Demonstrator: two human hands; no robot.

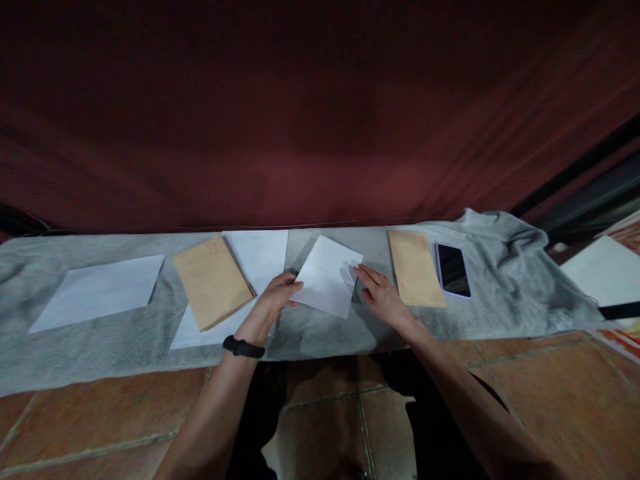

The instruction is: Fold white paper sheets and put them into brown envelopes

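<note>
Head view: left hand pinching smooth, squarish paper; right hand touching, grip unclear.

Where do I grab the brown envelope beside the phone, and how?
Probably pinch the brown envelope by its near short edge, coming low from that same side: it lies flat on the grey cloth, with the phone close by its right edge.
</note>
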